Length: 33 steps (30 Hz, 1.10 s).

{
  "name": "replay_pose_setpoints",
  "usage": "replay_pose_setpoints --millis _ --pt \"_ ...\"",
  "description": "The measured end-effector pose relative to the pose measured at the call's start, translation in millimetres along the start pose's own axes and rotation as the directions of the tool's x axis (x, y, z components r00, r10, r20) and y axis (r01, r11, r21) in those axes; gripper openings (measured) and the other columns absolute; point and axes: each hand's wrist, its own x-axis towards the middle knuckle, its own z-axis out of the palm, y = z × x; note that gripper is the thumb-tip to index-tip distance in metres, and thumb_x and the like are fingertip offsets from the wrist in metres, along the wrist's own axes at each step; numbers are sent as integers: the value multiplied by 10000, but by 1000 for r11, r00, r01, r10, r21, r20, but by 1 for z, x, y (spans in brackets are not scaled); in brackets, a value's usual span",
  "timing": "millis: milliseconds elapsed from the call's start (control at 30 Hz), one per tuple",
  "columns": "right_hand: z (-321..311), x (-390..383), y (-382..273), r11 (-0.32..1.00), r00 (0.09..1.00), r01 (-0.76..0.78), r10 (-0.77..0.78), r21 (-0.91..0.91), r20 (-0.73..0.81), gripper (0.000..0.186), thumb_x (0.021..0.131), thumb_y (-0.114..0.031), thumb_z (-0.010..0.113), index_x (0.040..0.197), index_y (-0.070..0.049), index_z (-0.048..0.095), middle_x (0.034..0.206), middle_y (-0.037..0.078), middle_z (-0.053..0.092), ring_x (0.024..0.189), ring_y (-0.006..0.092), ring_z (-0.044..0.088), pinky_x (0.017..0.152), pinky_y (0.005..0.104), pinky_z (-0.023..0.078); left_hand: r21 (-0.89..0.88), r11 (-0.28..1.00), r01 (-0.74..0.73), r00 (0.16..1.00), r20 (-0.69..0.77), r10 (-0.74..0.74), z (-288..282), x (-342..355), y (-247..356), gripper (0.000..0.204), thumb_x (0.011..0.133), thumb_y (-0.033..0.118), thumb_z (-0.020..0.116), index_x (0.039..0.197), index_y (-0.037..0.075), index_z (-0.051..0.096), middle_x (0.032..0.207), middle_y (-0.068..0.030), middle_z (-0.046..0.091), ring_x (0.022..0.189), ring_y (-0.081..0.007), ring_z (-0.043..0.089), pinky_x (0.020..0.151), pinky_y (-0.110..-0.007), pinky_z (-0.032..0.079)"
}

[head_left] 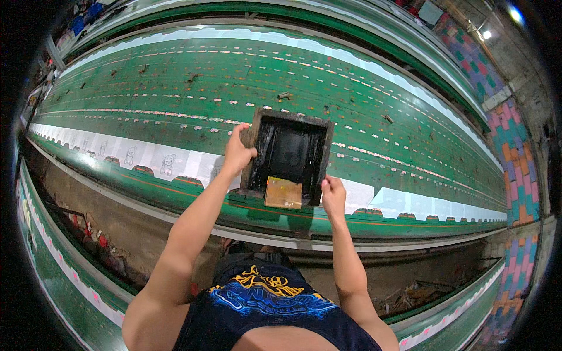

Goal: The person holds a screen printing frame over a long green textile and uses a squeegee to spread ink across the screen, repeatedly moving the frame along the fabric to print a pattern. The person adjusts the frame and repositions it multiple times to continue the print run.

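Between my hands is a dark screen-printing frame [250, 175], its rim worn and its inside smeared with black. A squeegee with a tan, yellow-stained wooden handle [284, 194] rests inside at the near edge. My left hand [237, 153] grips the frame's left side near the far corner, thumb toward the inside. Lower down, the fingers of my right hand [333, 196] pinch the right side by the near corner. Beneath the frame, white fabric pieces [202, 167] lie in a row along the table's near edge; several to the left carry a small bear outline [168, 164].
The long green printing table [193, 88] has rows of small pale marks and a few small metal pieces [284, 96]. White pieces [293, 42] line its far edge. Another green table [64, 286] stands behind me, across a littered gap [111, 234]. Coloured floor tiles [515, 152] run at the right.
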Motion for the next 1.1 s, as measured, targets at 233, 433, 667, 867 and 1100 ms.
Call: replay_pose_setpoints --millis 233,433,667,867,1100 --pt "14 -60 60 985 978 -162 169 -66 119 285 888 -167 627 1094 26 672 935 210 649 910 358 634 831 417 493 75 997 31 999 24 -33 12 -66 -67 775 590 -42 735 1296 151 480 837 -70 574 678 -193 540 655 -344 457" --pt "21 -84 75 958 949 -285 282 1 143 349 924 -193 644 1157 67 652 1008 167 693 918 255 665 849 360 511 128 991 27 999 31 -31 16 -86 -94 752 586 -21 740 1272 153 487 645 -28 495 600 -180 518 605 -340 434" --pt "23 -88 84 954 945 -297 298 -31 136 350 916 -194 653 1154 62 655 1033 183 680 926 260 663 850 363 506 145 986 85 994 48 -93 20 -84 -96 751 580 -25 745 1265 152 493 641 -28 503 602 -187 523 602 -348 440" --pt "26 -93 62 993 999 -23 27 -113 31 343 868 -186 692 1129 33 654 1105 203 626 1037 345 609 924 414 473 166 962 218 965 112 -238 20 -78 -85 752 581 -24 748 1267 144 490 678 -60 533 636 -205 544 611 -361 451" --pt "27 -111 1 795 695 596 -437 -117 570 416 734 -144 726 1107 13 630 1170 196 578 1097 379 552 993 469 447 217 950 223 955 149 -258 22 -72 -96 754 588 -10 745 1281 124 480 807 -159 619 772 -325 621 706 -434 488"
